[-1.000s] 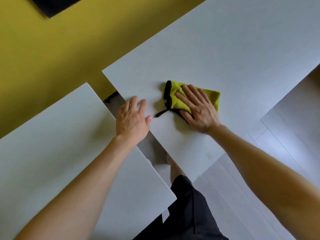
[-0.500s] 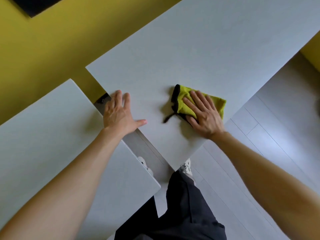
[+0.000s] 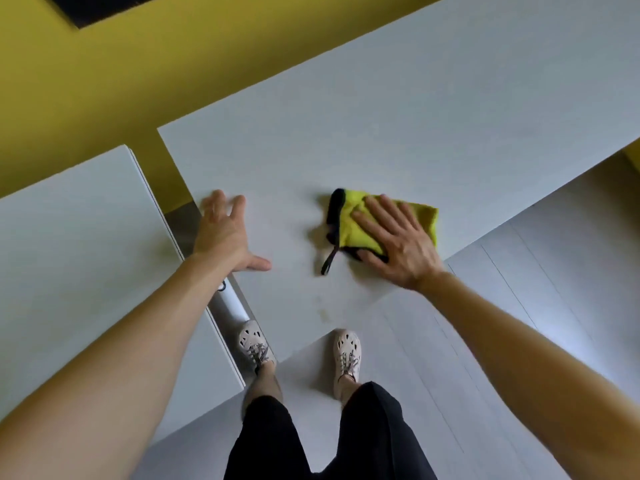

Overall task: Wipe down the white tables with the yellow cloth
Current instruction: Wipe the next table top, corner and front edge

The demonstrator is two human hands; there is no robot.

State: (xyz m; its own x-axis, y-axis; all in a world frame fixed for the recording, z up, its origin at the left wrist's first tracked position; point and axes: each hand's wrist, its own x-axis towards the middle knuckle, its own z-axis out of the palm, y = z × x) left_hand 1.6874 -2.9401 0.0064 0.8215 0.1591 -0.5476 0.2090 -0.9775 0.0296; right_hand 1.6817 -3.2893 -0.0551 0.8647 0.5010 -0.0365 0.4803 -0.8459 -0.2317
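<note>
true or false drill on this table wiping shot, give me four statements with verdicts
1. The right hand lies flat on the yellow cloth. True.
2. The yellow cloth lies on a chair. False: it lies on the white table.
3. The left hand grips a spray bottle. False: it holds nothing, fingers spread, by the same table's edge.
4. A black strap trails from the cloth. True.

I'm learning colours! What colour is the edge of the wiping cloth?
Black, trimming the yellow folded cloth; the head view shows it.
</note>
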